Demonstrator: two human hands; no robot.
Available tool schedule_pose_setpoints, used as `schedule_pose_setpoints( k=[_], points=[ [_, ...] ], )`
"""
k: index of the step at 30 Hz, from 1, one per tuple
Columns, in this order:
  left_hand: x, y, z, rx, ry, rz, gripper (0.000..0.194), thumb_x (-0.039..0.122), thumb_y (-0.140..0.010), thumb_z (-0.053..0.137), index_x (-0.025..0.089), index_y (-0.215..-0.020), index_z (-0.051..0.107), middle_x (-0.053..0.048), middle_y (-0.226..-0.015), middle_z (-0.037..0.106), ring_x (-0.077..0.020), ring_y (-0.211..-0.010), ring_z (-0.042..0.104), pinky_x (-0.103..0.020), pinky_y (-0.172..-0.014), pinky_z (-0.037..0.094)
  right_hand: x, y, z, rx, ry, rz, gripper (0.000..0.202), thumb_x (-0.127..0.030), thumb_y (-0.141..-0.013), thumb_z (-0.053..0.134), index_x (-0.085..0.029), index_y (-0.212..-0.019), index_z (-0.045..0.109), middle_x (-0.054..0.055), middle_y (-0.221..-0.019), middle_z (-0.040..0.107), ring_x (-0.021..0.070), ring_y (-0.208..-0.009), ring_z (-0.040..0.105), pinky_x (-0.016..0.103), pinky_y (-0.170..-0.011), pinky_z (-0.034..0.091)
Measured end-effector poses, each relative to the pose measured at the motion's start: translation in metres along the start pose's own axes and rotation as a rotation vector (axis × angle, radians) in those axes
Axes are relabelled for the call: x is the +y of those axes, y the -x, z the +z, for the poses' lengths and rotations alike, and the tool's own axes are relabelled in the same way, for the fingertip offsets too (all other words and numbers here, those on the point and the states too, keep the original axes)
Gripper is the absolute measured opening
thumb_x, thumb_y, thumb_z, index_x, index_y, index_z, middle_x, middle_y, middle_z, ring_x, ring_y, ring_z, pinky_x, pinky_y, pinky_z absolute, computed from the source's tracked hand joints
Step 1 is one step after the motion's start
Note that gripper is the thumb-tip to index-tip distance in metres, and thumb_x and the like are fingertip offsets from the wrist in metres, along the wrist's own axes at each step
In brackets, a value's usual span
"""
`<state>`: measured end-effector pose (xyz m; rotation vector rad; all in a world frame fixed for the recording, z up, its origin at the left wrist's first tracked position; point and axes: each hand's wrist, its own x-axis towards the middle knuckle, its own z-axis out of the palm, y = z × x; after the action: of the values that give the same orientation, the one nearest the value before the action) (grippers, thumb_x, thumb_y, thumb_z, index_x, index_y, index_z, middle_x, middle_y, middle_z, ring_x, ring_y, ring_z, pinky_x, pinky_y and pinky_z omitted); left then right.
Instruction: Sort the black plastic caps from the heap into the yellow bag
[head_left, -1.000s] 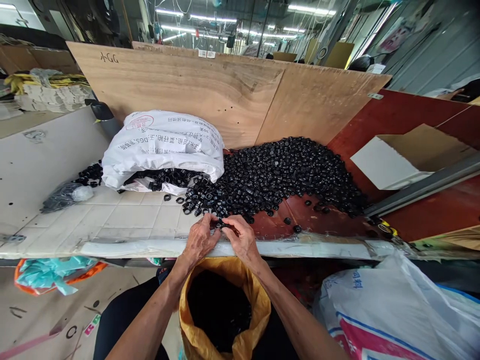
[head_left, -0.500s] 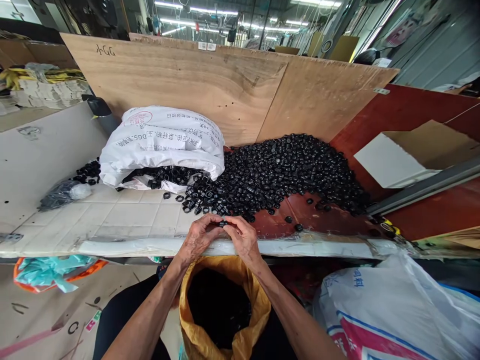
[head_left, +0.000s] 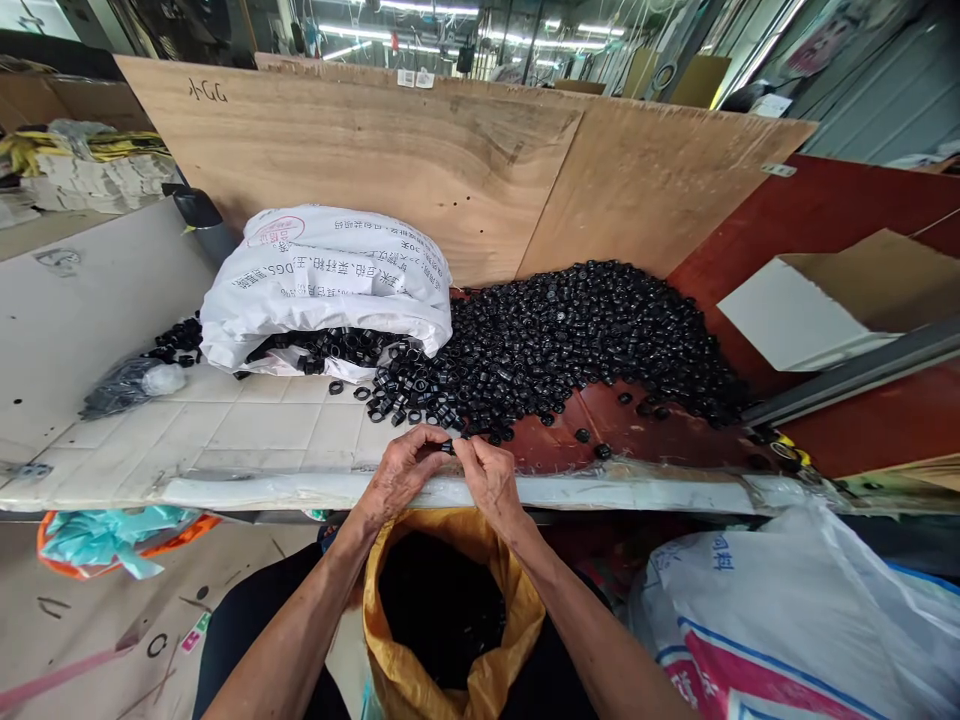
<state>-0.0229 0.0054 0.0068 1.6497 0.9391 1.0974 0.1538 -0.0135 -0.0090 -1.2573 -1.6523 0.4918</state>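
My left hand and my right hand meet over the front edge of the bench, fingertips pinched together. Between them is a small black plastic piece, mostly covered by the fingers. Just beyond my hands lies a big heap of small black caps, with black rings at its left side. The rings spill from the mouth of a white woven sack. Below my wrists a yellow sack stands open between my legs, with dark pieces inside.
A plywood board closes off the back of the bench. An open cardboard box is at the right, above a metal bar. A clear bag of dark pieces lies left. Full white sacks stand lower right; an orange-rimmed basket is lower left.
My right fingers have shifted slightly and closed in more over the small black piece. My left hand stays in place. The whole view has shifted a little.
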Motion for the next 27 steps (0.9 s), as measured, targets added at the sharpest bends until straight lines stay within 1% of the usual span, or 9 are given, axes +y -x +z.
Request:
schedule_pose_setpoints(
  k=[3,6,8,13,16,18,22,24,27],
  points=[
    [-0.001,0.0,0.0,0.002,0.01,-0.007,0.015,0.025,-0.093,0.068,0.02,-0.107,0.07,-0.004,-0.107,0.071,-0.0187,-0.099,0.067,-0.031,-0.094,0.052,-0.002,0.0,0.0,0.076,0.054,-0.019,0.05,-0.043,-0.105,0.05,-0.022,-0.06,0.045,-0.003,-0.055,0.046,0.0121,-0.053,0.042,0.027,-0.056,0.036],
    [-0.002,0.0,0.001,0.007,0.032,-0.034,0.017,0.027,-0.093,0.068,0.019,-0.107,0.07,-0.005,-0.107,0.071,-0.0189,-0.098,0.067,-0.032,-0.094,0.053,-0.007,0.001,-0.004,0.097,-0.021,0.007,0.025,-0.041,-0.101,0.058,-0.02,-0.087,0.064,-0.002,-0.07,0.059,0.0139,-0.061,0.053,0.027,-0.062,0.045],
    [-0.002,0.0,0.001,0.009,0.043,-0.042,0.016,0.029,-0.093,0.068,0.019,-0.106,0.069,-0.005,-0.106,0.071,-0.0192,-0.097,0.067,-0.032,-0.093,0.053,-0.01,0.002,-0.006,0.036,-0.055,-0.016,0.021,-0.038,-0.099,0.061,-0.02,-0.106,0.069,0.002,-0.084,0.068,0.0156,-0.069,0.06,0.028,-0.067,0.05],
    [0.0,0.0,0.002,0.026,0.063,-0.033,0.018,0.032,-0.093,0.068,0.019,-0.106,0.07,-0.005,-0.105,0.071,-0.0184,-0.094,0.068,-0.031,-0.09,0.055,-0.008,0.002,-0.005,0.018,0.004,-0.016,0.03,-0.038,-0.099,0.064,-0.02,-0.075,0.068,0.001,-0.067,0.063,0.0144,-0.058,0.054,0.028,-0.06,0.046],
    [-0.003,0.0,0.002,0.014,0.051,-0.033,0.018,0.034,-0.094,0.068,0.02,-0.106,0.07,-0.005,-0.105,0.072,-0.0194,-0.096,0.069,-0.032,-0.092,0.056,-0.002,0.002,-0.002,0.014,-0.072,0.006,0.02,-0.037,-0.099,0.063,-0.021,-0.104,0.075,0.006,-0.092,0.073,0.018,-0.075,0.066,0.03,-0.07,0.054],
    [-0.005,0.0,0.002,0.011,0.033,-0.043,0.018,0.034,-0.094,0.069,0.02,-0.106,0.07,-0.005,-0.103,0.073,-0.0197,-0.095,0.069,-0.032,-0.091,0.056,0.002,0.002,0.0,0.026,-0.181,0.067,0.027,-0.038,-0.097,0.066,-0.022,-0.119,0.071,0.006,-0.099,0.073,0.019,-0.078,0.07,0.031,-0.07,0.058],
    [-0.003,-0.001,0.002,0.009,0.025,-0.055,0.016,0.029,-0.093,0.069,0.02,-0.106,0.071,-0.004,-0.103,0.073,-0.0187,-0.094,0.069,-0.031,-0.09,0.055,0.005,0.002,-0.001,0.001,-0.323,0.16,0.021,-0.039,-0.093,0.072,-0.022,-0.104,0.071,0.002,-0.084,0.071,0.0178,-0.066,0.07,0.029,-0.062,0.059],
    [0.0,-0.001,0.002,0.01,0.03,-0.035,0.015,0.027,-0.093,0.069,0.02,-0.106,0.073,-0.003,-0.103,0.073,-0.0184,-0.095,0.069,-0.03,-0.092,0.054,0.004,0.002,-0.003,-0.025,-0.312,0.106,0.016,-0.036,-0.095,0.07,-0.022,-0.102,0.074,0.005,-0.093,0.072,0.0184,-0.074,0.071,0.03,-0.068,0.06],
    [0.003,-0.001,0.002,0.011,0.032,-0.025,0.015,0.025,-0.093,0.069,0.021,-0.106,0.073,-0.005,-0.106,0.074,-0.0193,-0.098,0.069,-0.031,-0.093,0.055,0.001,0.004,-0.006,-0.039,-0.247,-0.005,0.022,-0.032,-0.099,0.064,-0.024,-0.116,0.076,0.008,-0.11,0.072,0.0209,-0.092,0.072,0.032,-0.077,0.06]
  ],
)
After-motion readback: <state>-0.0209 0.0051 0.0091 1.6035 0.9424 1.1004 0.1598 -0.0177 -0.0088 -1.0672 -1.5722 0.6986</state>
